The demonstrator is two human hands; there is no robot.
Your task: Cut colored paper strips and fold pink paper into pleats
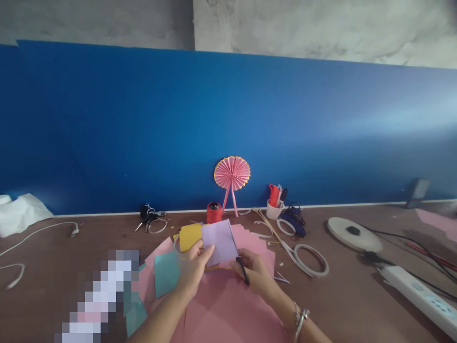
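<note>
A light purple sheet of paper (220, 243) is pinched in my left hand (194, 267), with the thumb lying on top of it. My right hand (255, 271) is closed around the black handle of a pair of scissors (243, 270). The scissors' thin blade runs along the right edge of the purple sheet. Under both hands lie large pink paper sheets (228, 309). Yellow paper (190, 237) shows just left of the purple sheet, and teal paper (166, 276) lies beside my left forearm.
Behind the papers, a pink folded paper fan (232, 174) leans on the blue partition (143, 124), near a red spool (214, 213). Further right are a white cup of pens (274, 209), a tape roll (311, 260) and a power strip (421, 295). Keys (146, 215) lie left.
</note>
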